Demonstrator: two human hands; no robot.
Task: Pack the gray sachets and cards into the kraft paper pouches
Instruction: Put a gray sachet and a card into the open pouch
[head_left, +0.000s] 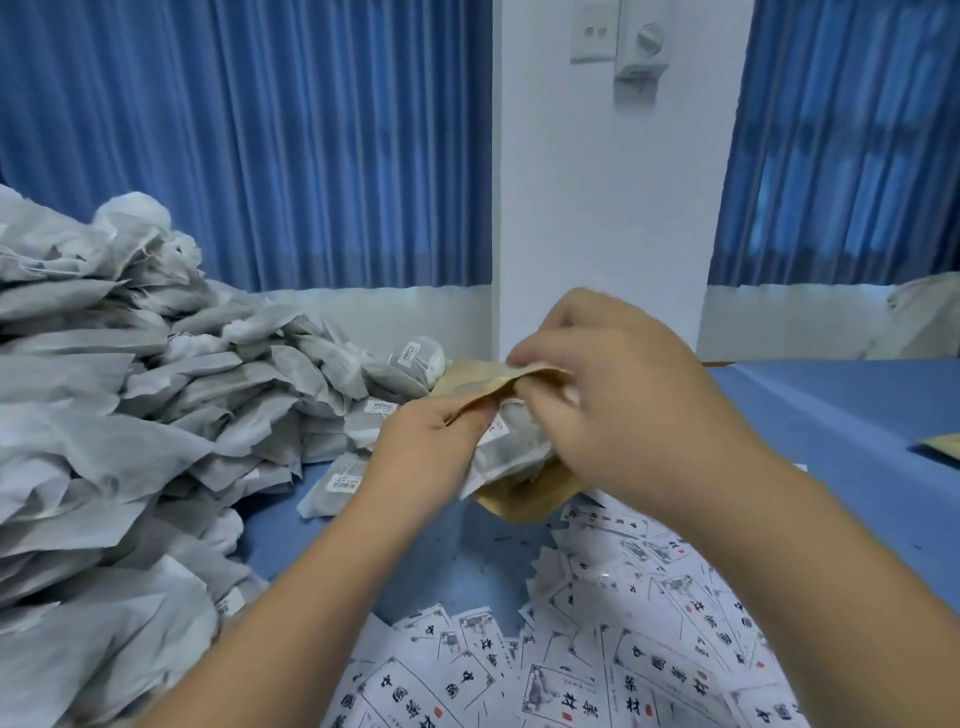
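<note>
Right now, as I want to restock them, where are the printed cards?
Head view: the cards lie spread on the blue table at the lower right, nearer than the pouch, with the sachet heap to their left.

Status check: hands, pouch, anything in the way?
Left hand pinches kraft pouch edge, right hand pinches its top lip. One gray sachet shows between them, not fully inside. Nothing blocking.

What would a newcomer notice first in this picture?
First, the two hands in the middle: the left hand and the right hand pinch a kraft paper pouch, with a gray sachet at its mouth. To the left rises a big heap of gray sachets, and printed cards lie spread over the blue table at the bottom right.
</note>
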